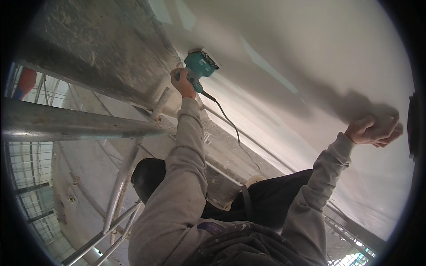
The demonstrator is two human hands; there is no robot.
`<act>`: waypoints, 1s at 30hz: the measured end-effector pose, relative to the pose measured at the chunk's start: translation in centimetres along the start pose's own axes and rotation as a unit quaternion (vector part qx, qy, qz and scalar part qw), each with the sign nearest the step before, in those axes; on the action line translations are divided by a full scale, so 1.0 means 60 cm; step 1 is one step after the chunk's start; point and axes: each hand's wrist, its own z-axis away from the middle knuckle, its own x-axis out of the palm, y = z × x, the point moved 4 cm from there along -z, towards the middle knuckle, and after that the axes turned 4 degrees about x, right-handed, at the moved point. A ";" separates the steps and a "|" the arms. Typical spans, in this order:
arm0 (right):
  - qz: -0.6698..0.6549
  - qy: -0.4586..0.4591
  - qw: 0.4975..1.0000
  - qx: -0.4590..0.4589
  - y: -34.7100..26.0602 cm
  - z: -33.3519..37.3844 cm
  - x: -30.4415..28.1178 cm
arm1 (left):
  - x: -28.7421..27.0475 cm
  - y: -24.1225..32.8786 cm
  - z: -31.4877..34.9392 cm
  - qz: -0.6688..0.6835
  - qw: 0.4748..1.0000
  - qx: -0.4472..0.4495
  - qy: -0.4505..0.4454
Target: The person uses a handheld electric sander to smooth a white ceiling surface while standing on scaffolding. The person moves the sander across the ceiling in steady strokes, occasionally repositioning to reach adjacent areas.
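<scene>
My left hand (183,84) is wrapped round the body of a teal electric sander (199,66), raised at the upper middle. The sander's flat pad faces up and right, close to the white wall surface (306,53); whether it touches cannot be told. A black cord (230,122) runs from the tool's lower end down past my knees. On the right, my right hand (375,131) is up against or just off the same white surface. Its fingers are bent and apart, with the thumb separate, and nothing plainly held shows between them. A dark shadow falls beside it.
A thick metal scaffold tube (84,124) crosses at the left, with thinner poles (122,186) below it. A rough grey concrete beam (102,48) hangs at the upper left. My bent black-trousered legs (275,190) are beneath my arms, beside a narrow ledge.
</scene>
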 end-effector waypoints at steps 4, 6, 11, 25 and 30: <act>-0.010 -0.002 1.000 -0.002 0.013 0.006 -0.006 | 0.028 0.039 -0.007 -0.005 1.000 0.017 -0.024; 0.011 0.033 0.999 -0.023 0.007 0.006 -0.007 | 0.017 0.044 -0.046 -0.038 0.998 0.053 -0.013; -0.023 0.051 0.997 -0.061 -0.010 -0.009 -0.009 | -0.017 0.028 -0.150 -0.022 0.996 0.004 -0.081; -0.032 0.053 0.996 -0.060 -0.022 -0.008 -0.003 | -0.034 -0.085 0.040 0.016 0.997 -0.081 0.007; -0.068 0.022 0.997 -0.007 -0.005 0.000 -0.002 | 0.008 -0.046 0.100 0.001 0.999 -0.045 0.002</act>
